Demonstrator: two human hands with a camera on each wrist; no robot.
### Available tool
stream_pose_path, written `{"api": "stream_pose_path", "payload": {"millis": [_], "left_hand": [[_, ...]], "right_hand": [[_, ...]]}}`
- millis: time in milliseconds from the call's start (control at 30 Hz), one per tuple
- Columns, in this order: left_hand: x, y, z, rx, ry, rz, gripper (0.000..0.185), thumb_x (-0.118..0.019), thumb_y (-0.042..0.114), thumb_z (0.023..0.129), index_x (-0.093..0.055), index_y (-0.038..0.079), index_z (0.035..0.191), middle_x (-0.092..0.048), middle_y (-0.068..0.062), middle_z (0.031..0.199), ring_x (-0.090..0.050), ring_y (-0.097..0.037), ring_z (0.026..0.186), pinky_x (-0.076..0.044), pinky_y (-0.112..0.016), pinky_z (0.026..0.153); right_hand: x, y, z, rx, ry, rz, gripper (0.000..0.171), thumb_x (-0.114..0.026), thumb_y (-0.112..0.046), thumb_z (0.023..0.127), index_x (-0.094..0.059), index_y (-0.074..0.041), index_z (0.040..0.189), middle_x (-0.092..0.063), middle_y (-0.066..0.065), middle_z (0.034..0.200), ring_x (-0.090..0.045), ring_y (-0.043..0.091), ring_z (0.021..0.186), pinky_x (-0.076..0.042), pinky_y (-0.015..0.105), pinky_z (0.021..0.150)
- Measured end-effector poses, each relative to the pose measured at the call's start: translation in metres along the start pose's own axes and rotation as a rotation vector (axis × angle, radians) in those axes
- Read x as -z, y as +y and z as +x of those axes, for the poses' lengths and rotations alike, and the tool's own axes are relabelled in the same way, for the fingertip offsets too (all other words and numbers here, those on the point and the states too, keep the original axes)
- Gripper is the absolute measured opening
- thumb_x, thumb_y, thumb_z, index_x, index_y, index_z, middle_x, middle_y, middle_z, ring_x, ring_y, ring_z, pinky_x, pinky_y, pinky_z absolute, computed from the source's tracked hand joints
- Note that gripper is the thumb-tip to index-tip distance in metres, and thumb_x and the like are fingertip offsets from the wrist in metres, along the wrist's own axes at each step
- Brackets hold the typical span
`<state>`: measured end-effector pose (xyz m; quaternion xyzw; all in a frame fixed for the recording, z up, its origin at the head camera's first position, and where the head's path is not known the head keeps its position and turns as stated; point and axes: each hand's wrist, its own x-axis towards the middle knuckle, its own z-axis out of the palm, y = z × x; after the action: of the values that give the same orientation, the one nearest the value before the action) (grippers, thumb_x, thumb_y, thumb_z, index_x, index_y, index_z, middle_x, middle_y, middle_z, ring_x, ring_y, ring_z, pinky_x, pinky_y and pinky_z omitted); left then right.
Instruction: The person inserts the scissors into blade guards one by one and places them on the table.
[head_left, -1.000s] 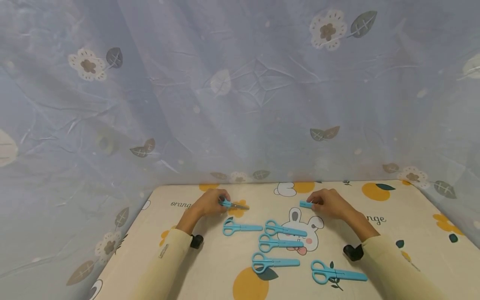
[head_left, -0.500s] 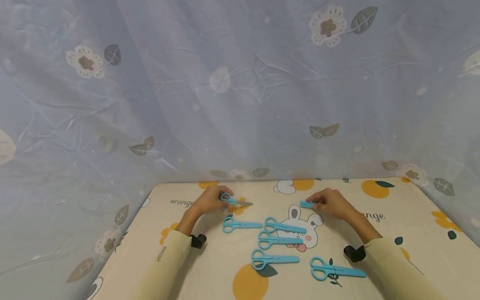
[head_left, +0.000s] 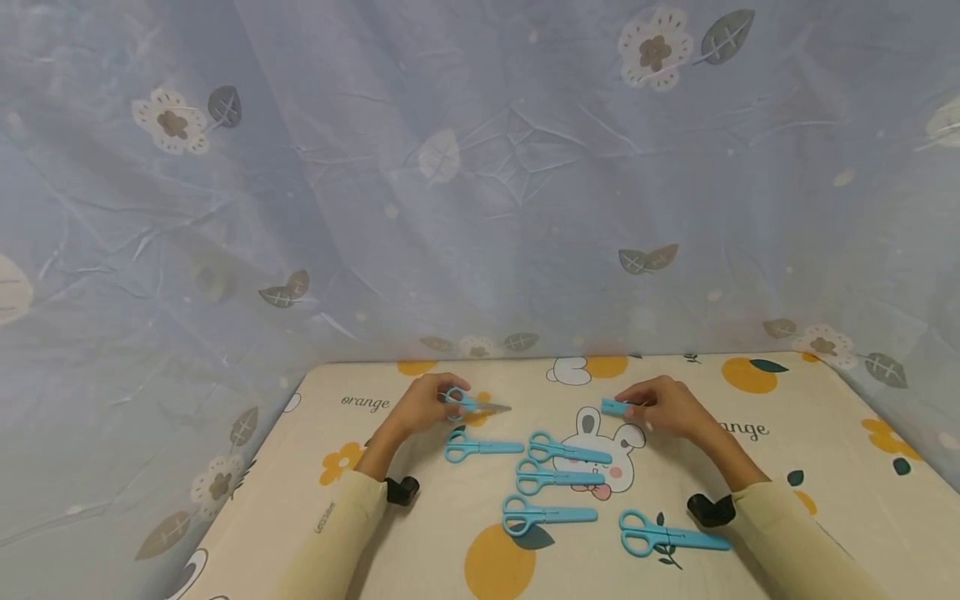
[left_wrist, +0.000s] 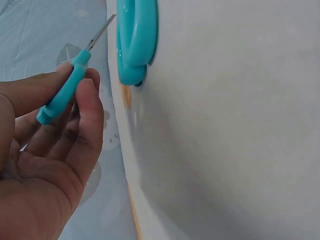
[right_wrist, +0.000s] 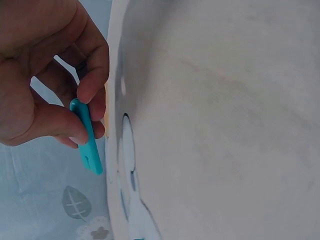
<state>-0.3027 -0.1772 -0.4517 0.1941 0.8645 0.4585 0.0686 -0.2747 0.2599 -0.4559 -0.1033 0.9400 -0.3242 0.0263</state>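
My left hand (head_left: 422, 403) pinches the blue handles of a pair of scissors (head_left: 462, 402) between thumb and fingers. Its bare metal blades point right, as the left wrist view also shows with the scissors (left_wrist: 70, 87) held above the table. Across from it, my right hand (head_left: 666, 406) pinches a blue blade cover (head_left: 615, 407), its open-looking end toward the scissors. In the right wrist view the cover (right_wrist: 89, 142) sits between thumb and fingertips. A gap separates blades and cover. Nearest the left hand lies a covered pair of blue scissors (head_left: 483, 447).
More covered blue scissors lie in the middle: an upper pair (head_left: 570, 450), one below it (head_left: 558, 477) and a lower one (head_left: 551, 514). Another pair (head_left: 675, 536) is at front right. A patterned cloth (head_left: 420, 550) covers the table; a floral curtain (head_left: 480, 208) hangs behind.
The left hand has turned the scissors so their handle loops show more, and their tips have shifted slightly right. The right hand with the cover has stayed nearly still.
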Motion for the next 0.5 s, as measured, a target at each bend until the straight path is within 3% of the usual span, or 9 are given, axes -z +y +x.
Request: {"api": "stream_pose_path", "payload": {"millis": [267, 500], "left_hand": [[-0.003, 0.002, -0.006, 0.063, 0.053, -0.132, 0.039, -0.075, 0.0, 0.097, -0.068, -0.003, 0.135, -0.071, -0.017, 0.114, -0.076, -0.021, 0.091, -0.069, -0.04, 0.08], [-0.004, 0.006, -0.008, 0.103, 0.043, -0.207, 0.04, -0.074, 0.004, 0.099, -0.065, -0.003, 0.138, -0.07, -0.018, 0.119, -0.077, -0.022, 0.096, -0.069, -0.04, 0.084]], "right_hand": [[0.005, -0.002, -0.009, -0.07, -0.071, 0.184, 0.031, -0.071, -0.009, 0.1, -0.077, -0.005, 0.13, -0.075, 0.014, 0.113, -0.059, 0.023, 0.087, -0.054, 0.028, 0.067], [0.008, -0.006, -0.019, -0.068, -0.123, 0.289, 0.033, -0.072, -0.009, 0.099, -0.075, -0.001, 0.131, -0.069, 0.01, 0.1, -0.056, 0.021, 0.078, -0.048, 0.026, 0.06]]}}
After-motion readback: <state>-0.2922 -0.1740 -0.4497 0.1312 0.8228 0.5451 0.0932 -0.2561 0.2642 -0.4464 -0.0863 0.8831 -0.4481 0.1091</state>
